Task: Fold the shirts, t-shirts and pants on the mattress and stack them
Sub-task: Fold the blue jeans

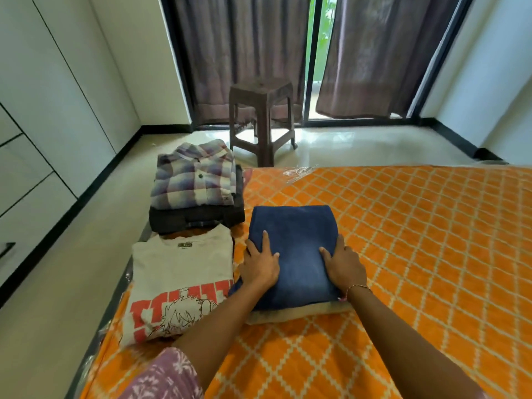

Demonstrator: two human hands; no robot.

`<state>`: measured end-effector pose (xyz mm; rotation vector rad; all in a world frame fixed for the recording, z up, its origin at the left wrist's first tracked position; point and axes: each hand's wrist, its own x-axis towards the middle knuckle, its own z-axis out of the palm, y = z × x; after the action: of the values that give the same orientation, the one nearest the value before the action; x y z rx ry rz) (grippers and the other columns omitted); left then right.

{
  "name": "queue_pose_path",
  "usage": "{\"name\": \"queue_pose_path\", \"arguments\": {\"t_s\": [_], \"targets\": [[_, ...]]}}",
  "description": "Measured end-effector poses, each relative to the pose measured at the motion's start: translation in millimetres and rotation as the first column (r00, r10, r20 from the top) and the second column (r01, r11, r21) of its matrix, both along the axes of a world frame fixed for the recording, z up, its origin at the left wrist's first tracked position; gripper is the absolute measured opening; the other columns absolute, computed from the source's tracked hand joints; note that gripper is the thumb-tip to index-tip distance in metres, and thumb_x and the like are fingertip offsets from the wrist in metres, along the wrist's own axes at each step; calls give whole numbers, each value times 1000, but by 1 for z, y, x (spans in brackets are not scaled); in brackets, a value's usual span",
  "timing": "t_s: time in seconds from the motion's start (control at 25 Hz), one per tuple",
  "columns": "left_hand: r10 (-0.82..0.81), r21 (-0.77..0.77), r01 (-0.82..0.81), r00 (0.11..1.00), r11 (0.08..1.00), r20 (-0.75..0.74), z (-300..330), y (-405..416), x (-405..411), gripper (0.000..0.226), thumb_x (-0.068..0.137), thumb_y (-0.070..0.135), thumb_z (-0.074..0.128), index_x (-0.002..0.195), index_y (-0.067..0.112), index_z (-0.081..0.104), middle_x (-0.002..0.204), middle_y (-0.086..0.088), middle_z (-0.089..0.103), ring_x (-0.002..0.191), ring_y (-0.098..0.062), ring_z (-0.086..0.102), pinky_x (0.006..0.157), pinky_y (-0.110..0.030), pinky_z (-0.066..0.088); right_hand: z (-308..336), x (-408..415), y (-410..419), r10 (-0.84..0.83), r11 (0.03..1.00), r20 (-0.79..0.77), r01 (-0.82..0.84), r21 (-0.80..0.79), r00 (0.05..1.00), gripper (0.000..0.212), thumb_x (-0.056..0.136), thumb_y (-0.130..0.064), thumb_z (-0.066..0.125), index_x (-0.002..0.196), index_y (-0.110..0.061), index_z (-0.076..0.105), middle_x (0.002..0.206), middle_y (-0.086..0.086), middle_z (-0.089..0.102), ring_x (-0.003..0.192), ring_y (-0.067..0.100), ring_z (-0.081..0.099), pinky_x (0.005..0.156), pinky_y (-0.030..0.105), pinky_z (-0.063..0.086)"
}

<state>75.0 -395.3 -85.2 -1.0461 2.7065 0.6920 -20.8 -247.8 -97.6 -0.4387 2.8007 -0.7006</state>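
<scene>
Folded blue jeans [293,243] lie on a folded beige garment [299,312] on the orange patterned mattress [417,240]. My left hand [260,264] grips the jeans' left edge, with fingers on top and the thumb over the denim. My right hand [342,264] grips the right edge the same way. Left of the jeans lies a folded white t-shirt [181,277] with a red cartoon print. Beyond it, a folded plaid shirt [195,177] sits on dark folded clothes [198,220].
A brown plastic stool [262,113] stands on the tiled floor past the mattress, before dark curtains [239,53] and a glass door. White wardrobe doors [43,110] run along the left. A clear plastic wrapper [299,171] lies at the mattress's far edge.
</scene>
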Motion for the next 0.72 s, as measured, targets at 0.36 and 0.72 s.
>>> {"name": "queue_pose_path", "arguments": {"t_s": [0.36,0.72], "targets": [[-183,-465,113,977,878,-107,69,-5,83,75,99,48,33,151,12,-8,160,-12,-3,147,-28,-2,117,-46,11,85,99,-30,304,934,-378,-195,300,874,64,100,-45,33,152,-15,11,159,15,-3,147,30,-5,115,48,17],[-12,-638,-234,934,734,-356,138,-154,225,71,101,46,26,150,11,-11,158,-16,-9,146,-29,-10,116,-49,-3,153,206,-189,484,872,-585,-411,265,650,69,98,-50,31,153,-16,6,159,13,-8,147,28,-8,117,44,10]]}}
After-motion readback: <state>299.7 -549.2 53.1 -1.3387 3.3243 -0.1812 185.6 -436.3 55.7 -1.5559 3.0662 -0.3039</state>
